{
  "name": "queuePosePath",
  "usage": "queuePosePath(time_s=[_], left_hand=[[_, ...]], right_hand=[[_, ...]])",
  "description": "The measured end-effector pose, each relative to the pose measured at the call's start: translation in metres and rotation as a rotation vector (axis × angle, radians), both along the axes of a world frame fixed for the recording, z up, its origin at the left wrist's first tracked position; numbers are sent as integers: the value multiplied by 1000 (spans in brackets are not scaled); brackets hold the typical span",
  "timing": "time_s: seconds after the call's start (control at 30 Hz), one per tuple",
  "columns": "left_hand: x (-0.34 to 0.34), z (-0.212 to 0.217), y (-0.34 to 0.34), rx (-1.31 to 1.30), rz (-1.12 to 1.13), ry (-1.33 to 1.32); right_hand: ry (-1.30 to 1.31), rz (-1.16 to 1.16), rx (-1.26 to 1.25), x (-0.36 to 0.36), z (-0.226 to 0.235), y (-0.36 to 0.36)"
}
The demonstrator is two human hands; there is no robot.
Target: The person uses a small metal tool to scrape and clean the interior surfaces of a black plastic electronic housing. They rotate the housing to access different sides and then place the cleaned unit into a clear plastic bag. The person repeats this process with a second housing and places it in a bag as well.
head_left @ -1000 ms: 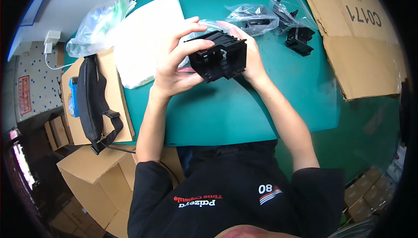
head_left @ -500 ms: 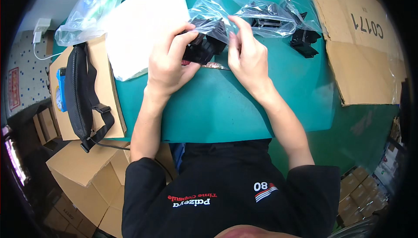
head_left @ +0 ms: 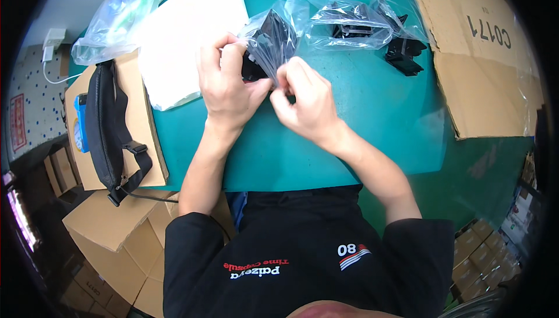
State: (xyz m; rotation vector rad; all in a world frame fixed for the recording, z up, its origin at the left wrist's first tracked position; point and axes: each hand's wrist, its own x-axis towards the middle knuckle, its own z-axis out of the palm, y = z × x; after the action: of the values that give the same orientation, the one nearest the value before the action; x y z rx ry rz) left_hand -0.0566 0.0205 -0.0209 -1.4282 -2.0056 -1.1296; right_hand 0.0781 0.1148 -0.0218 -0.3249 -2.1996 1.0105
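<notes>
A black plastic part in a clear plastic bag point(head_left: 272, 41) is held over the green table. My left hand point(head_left: 228, 82) is closed round the bagged part's left side, thumb near its lower end. My right hand point(head_left: 305, 96) pinches the bag's film at the lower right and draws it taut over the part. The part's lower left shows dark between my hands; the rest lies under shiny film. Beyond my right hand lie another clear bag with a black part point(head_left: 352, 27) and a black part point(head_left: 404, 56) partly out of its bag.
White sheet material point(head_left: 189, 44) lies left of my hands on the green table point(head_left: 279, 155). A black belt bag point(head_left: 110, 126) rests on cardboard at the left. A cardboard flap point(head_left: 483, 73) borders the right, and an open carton point(head_left: 122, 230) stands below left.
My right hand has moved left and nearer to me, pulling the film down across the part. The bagged part has tilted; my left hand keeps its hold.
</notes>
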Motion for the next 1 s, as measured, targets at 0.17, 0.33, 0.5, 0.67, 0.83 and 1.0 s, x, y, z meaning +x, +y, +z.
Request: queuePosePath(time_s=[0.17, 0.33, 0.5, 0.67, 0.83, 1.0], left_hand=[[14, 2, 0, 102, -53, -374], [18, -15, 0, 237, -67, -579], [9, -20, 3, 297, -112, -583], [9, -14, 2, 113, -98, -530], [27, 0, 4, 124, -147, -484], [37, 5, 0, 170, -276, -468]], right_hand=[[128, -163, -37, -8, -12, 9], [-29, -38, -125, -3, -7, -8], [83, 19, -232, -3, 1, -13], [50, -136, -429, -3, -1, -3], [49, -330, -358, -7, -7, 21], [-20, -354, -380, -9, -6, 38]])
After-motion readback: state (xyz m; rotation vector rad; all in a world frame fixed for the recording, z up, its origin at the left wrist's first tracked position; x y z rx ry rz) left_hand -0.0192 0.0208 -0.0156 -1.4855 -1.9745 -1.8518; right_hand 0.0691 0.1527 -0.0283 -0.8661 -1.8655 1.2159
